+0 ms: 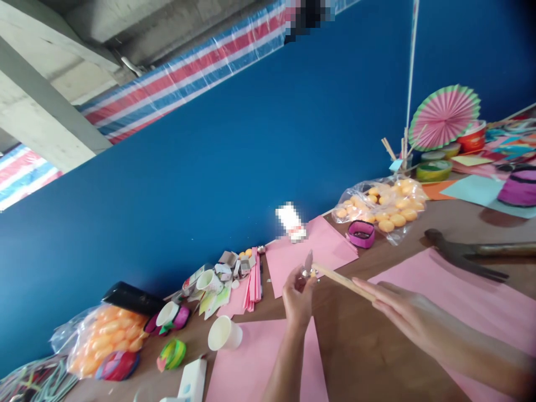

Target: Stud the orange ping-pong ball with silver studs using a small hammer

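Note:
My left hand point(298, 296) is raised over the brown table, its fingers pinched on a small shiny piece point(309, 267) at the far end of a thin wooden stick point(341, 281). The stick slants down to the right into my right hand point(402, 312), whose fingers lie stretched along it and hold its near end. Pink paper sheets point(310, 251) lie under and around both hands.
A hammer point(464, 254) lies on the table point(355, 346) at right. Bags of orange balls point(387, 206) sit at back right and at front left point(103, 338). White paper cups point(224, 334), a pink tape ring point(361, 233), a pink paper fan point(444, 116) and paper scraps point(228, 268) line the blue wall.

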{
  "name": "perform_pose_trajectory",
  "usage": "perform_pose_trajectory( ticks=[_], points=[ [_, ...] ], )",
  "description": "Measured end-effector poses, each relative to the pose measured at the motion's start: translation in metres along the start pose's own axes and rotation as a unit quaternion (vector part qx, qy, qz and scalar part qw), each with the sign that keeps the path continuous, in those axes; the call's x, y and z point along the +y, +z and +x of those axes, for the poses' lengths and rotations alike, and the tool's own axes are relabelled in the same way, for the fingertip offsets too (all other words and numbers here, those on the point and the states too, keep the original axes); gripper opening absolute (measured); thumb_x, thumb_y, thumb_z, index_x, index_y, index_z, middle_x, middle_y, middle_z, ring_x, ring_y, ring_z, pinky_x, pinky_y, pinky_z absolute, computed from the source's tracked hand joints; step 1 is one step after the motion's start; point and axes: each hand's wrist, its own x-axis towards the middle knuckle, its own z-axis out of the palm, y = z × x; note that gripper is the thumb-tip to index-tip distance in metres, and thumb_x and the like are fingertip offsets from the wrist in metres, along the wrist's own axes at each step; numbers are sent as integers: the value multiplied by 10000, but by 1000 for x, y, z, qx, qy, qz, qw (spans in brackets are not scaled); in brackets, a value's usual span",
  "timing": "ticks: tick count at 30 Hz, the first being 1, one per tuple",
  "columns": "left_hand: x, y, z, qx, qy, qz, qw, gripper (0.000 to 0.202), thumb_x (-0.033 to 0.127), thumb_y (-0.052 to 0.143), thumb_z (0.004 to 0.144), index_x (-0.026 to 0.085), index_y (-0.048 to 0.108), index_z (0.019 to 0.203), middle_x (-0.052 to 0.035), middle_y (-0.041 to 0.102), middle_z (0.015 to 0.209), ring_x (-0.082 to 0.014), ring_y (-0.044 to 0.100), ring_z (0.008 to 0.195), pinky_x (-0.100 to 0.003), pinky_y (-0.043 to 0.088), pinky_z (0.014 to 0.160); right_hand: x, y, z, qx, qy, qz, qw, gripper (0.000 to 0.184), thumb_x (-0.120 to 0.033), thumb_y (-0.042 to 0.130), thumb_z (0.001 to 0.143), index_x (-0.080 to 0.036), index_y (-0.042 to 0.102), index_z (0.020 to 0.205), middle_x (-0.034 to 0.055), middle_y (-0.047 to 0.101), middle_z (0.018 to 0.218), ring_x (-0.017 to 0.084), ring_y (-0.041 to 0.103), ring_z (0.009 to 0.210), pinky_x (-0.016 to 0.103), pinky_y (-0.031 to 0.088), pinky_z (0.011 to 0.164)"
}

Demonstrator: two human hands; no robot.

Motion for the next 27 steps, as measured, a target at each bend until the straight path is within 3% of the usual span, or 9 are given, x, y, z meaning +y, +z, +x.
perform_pose_trajectory(
  ticks=[5,9,12,15,21,27],
  points=[
    [1,3,4,21,-16,-33,999,418,289,681,612,138,619,996,-72,667,819,-154,609,681,-273,484,631,-2,-3,3,30,-4,0,1000,457,-268,330,898,-264,262,1349,72,503,1252,214,505,1107,337,453,893],
    [1,1,3,-1,-45,-50,998,401,292,686,608,120,621,965,-57,660,743,-124,586,591,-258,479,574,4,1,4,20,-1,8,1000,423,-263,325,897,-249,324,1320,72,519,1240,208,536,1070,336,463,888],
    [0,0,3,22,-64,-76,995,403,309,698,593,112,623,937,-60,664,748,-134,598,617,-265,488,587,7,4,3,51,5,23,998,430,-268,327,895,-244,309,1324,70,484,1278,208,523,1089,332,460,898],
    [0,-1,4,31,-78,-82,993,403,324,705,585,108,627,915,-59,664,727,-137,602,618,-269,491,589,6,4,3,31,3,33,999,429,-269,335,895,-246,317,1323,65,491,1273,213,510,1105,334,458,903],
    [-2,-1,8,28,-73,-88,993,398,328,707,584,117,633,913,-54,663,730,-124,594,593,-269,492,593,8,7,6,44,27,52,997,420,-283,319,900,-243,329,1318,55,490,1277,207,505,1113,335,453,914],
    [-4,-2,10,21,-59,-74,995,385,327,691,605,112,626,919,-63,662,750,-130,598,607,-266,492,586,1,2,12,25,0,50,998,411,-259,325,898,-239,355,1307,27,469,1298,191,450,1167,316,409,964]
  ],
)
